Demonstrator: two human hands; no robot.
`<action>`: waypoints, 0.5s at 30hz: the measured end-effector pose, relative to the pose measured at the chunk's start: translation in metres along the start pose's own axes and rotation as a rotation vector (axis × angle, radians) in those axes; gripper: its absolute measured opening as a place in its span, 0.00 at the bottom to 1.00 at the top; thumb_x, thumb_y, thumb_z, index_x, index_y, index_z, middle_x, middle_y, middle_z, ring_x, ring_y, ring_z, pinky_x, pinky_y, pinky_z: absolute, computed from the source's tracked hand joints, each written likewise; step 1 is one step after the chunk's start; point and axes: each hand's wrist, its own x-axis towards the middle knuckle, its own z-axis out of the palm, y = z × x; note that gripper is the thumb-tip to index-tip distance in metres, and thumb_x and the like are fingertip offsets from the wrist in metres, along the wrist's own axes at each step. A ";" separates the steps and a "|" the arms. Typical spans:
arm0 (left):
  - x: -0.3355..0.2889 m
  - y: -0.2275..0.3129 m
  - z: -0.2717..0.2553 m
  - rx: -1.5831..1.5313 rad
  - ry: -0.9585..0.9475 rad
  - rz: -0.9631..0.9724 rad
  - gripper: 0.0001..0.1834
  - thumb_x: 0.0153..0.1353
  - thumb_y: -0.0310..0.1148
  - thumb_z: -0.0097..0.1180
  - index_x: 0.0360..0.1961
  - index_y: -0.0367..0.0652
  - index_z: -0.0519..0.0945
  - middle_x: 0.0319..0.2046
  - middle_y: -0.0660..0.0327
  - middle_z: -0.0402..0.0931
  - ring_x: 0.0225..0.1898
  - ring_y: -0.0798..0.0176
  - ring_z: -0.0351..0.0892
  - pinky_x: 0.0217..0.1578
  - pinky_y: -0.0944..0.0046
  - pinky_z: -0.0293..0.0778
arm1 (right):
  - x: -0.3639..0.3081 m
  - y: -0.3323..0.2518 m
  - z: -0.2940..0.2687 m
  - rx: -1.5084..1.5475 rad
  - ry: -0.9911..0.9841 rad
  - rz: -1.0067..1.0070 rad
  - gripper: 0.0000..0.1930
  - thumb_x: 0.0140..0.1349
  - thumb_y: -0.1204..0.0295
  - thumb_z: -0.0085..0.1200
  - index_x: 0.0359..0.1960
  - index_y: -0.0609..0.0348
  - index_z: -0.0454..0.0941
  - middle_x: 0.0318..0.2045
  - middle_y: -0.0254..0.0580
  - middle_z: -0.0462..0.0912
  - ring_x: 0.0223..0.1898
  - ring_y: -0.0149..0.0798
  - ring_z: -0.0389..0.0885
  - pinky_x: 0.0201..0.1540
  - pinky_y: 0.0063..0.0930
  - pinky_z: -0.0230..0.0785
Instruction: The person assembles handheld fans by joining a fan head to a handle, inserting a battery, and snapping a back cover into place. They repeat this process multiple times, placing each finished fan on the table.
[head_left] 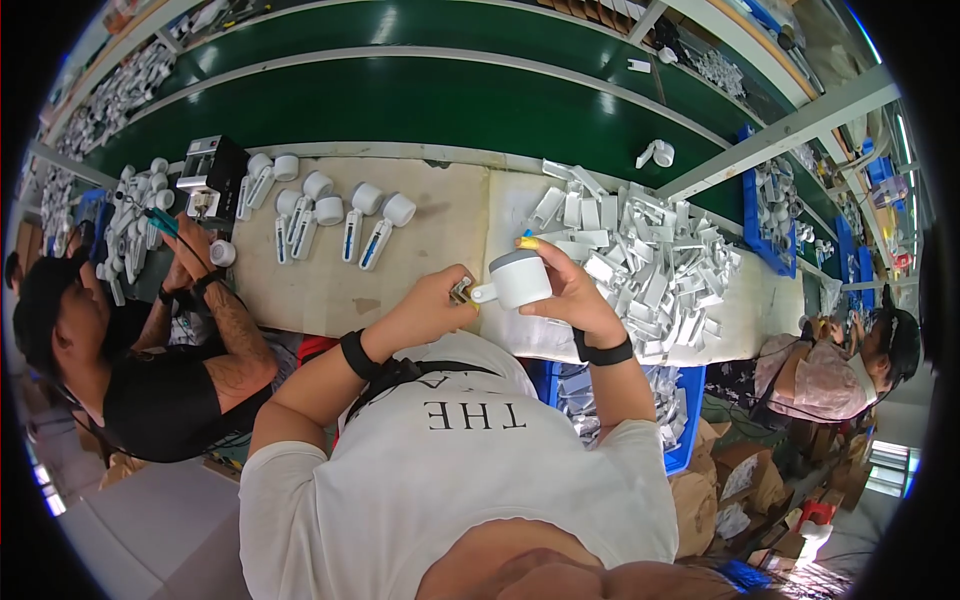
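Observation:
My right hand (578, 300) grips a white round cup-shaped head (522, 281) with a grey rim and a short tab on its left side. Yellow tape or a finger cover wraps one fingertip of that hand. Close to the tab, my left hand (436, 303) pinches a small metal piece (461, 290); its exact kind is too small to make out. Whether the metal piece touches the tab cannot be told. To the right of my hands lies a big pile of white and silver handle pieces (650, 255).
Several white round-headed tools with blue-striped handles (375, 243) lie at the left. Beside them stands a black and silver bench machine (211, 178), where a co-worker's hands (190, 250) work. A green conveyor (400, 105) runs behind; a blue bin (690, 420) sits below the table edge.

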 end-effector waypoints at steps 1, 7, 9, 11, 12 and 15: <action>0.000 -0.002 0.001 0.231 0.025 0.115 0.11 0.49 0.28 0.51 0.34 0.37 0.68 0.23 0.58 0.73 0.24 0.65 0.73 0.25 0.66 0.69 | 0.001 -0.008 -0.001 -0.120 -0.049 0.020 0.38 0.41 0.80 0.63 0.58 0.52 0.60 0.48 0.37 0.70 0.50 0.34 0.69 0.52 0.28 0.62; -0.003 -0.002 0.008 0.525 0.043 0.198 0.19 0.45 0.32 0.54 0.38 0.33 0.68 0.24 0.45 0.73 0.28 0.46 0.75 0.30 0.57 0.70 | 0.003 -0.031 0.008 -0.528 -0.112 0.037 0.34 0.45 0.72 0.62 0.56 0.55 0.63 0.42 0.42 0.72 0.41 0.36 0.73 0.44 0.26 0.67; -0.003 -0.006 0.007 0.536 0.044 0.203 0.19 0.46 0.33 0.54 0.38 0.33 0.68 0.25 0.45 0.74 0.29 0.46 0.75 0.30 0.57 0.70 | 0.004 -0.037 0.014 -0.616 -0.127 0.043 0.33 0.45 0.70 0.62 0.56 0.55 0.63 0.40 0.43 0.72 0.38 0.36 0.74 0.42 0.26 0.67; -0.002 -0.012 0.007 0.555 0.032 0.221 0.20 0.45 0.33 0.54 0.38 0.32 0.68 0.24 0.44 0.74 0.28 0.45 0.75 0.29 0.56 0.70 | 0.004 -0.041 0.019 -0.757 -0.136 0.128 0.36 0.43 0.72 0.65 0.57 0.57 0.63 0.44 0.42 0.72 0.43 0.34 0.74 0.45 0.24 0.67; -0.003 -0.013 0.007 0.555 0.033 0.221 0.20 0.45 0.33 0.54 0.38 0.32 0.68 0.24 0.44 0.74 0.28 0.45 0.75 0.29 0.56 0.70 | 0.004 -0.041 0.020 -0.757 -0.137 0.128 0.36 0.43 0.72 0.65 0.57 0.57 0.63 0.44 0.42 0.72 0.43 0.34 0.74 0.45 0.24 0.67; -0.004 -0.013 0.007 0.575 0.060 0.225 0.20 0.45 0.33 0.54 0.38 0.32 0.68 0.24 0.44 0.74 0.28 0.45 0.75 0.29 0.56 0.70 | 0.005 -0.037 0.019 -0.785 -0.117 0.146 0.36 0.43 0.70 0.65 0.56 0.59 0.63 0.42 0.43 0.74 0.40 0.33 0.75 0.43 0.23 0.68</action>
